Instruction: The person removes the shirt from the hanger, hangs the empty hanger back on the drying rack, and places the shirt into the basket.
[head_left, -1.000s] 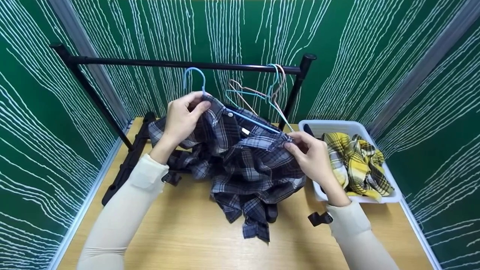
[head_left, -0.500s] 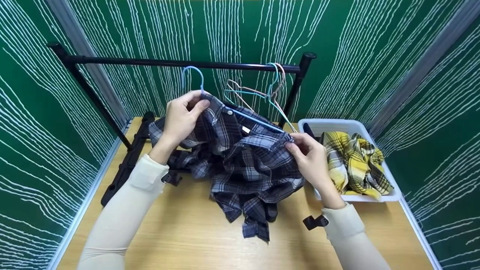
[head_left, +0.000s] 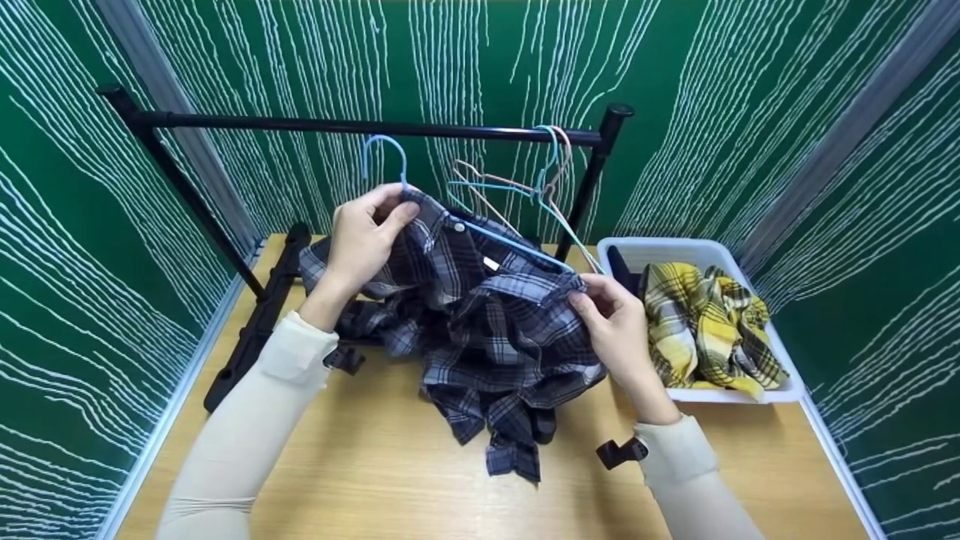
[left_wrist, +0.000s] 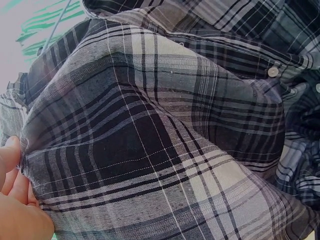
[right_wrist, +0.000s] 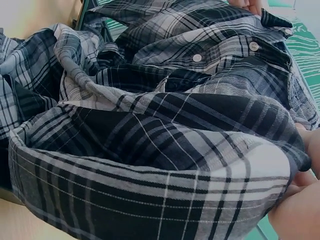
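A dark grey and black plaid shirt [head_left: 517, 337] hangs bunched between my two hands in the head view, over a blue hanger [head_left: 517, 244]. My left hand [head_left: 365, 236] pinches the shirt's edge and the hanger just below its hook, which stands in front of the rail. With thumb and fingers my right hand [head_left: 621, 322] grips the shirt's edge near the hanger's lower right end. That end is covered by cloth. White buttons [right_wrist: 197, 58] show along the shirt front in the right wrist view. In the left wrist view, plaid cloth [left_wrist: 130, 130] fills most of the frame.
A black garment rack rail [head_left: 322, 127] crosses behind the hands. A pink hanger [head_left: 559, 161] and a teal hanger [head_left: 541, 180] hang at its right end. On the right, a white basket [head_left: 675, 246] holds a yellow plaid garment [head_left: 709, 322]. All stand on a wooden table [head_left: 375, 450].
My right hand has shifted slightly left and down with the shirt's edge, and a bit more of the blue hanger's bar shows. The left hand stays nearly in place.
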